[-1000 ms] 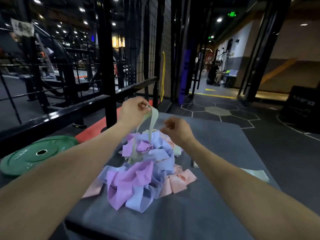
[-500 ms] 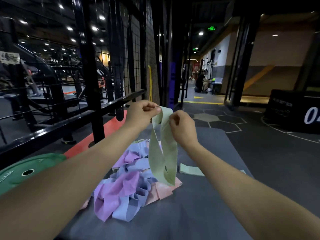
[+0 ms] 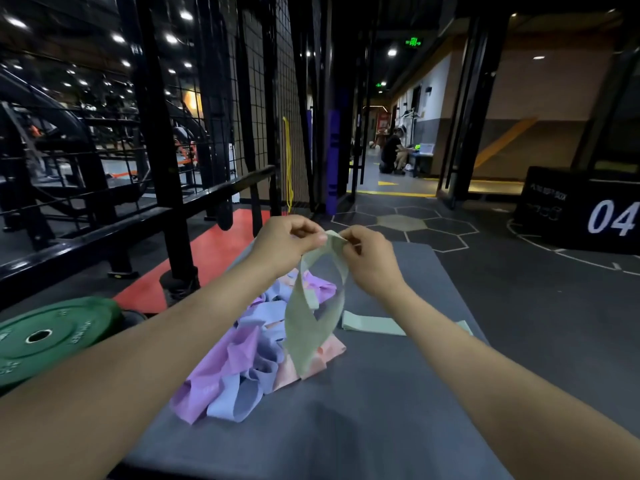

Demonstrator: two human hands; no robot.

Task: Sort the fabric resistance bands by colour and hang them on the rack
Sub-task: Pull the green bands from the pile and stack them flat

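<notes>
A pale green fabric band (image 3: 306, 327) hangs as a twisted loop above the pile. My left hand (image 3: 285, 242) and my right hand (image 3: 369, 258) both pinch its top edge, close together. Below lies a heap of bands (image 3: 249, 358) in purple, light blue and pink on a grey padded platform (image 3: 398, 393). Another pale green band (image 3: 372, 324) lies flat on the platform to the right of the heap, partly behind my right forearm.
A black steel rack frame (image 3: 162, 168) with a horizontal bar and a wire grid panel stands at the left and ahead. A green weight plate (image 3: 45, 337) lies on the floor at the left. A black box marked 04 (image 3: 581, 211) sits far right. A person crouches far down the corridor.
The green band has been lifted clear of the heap, first by my left hand alone. My right hand took hold of its top edge, and the two hands have drawn closer together.
</notes>
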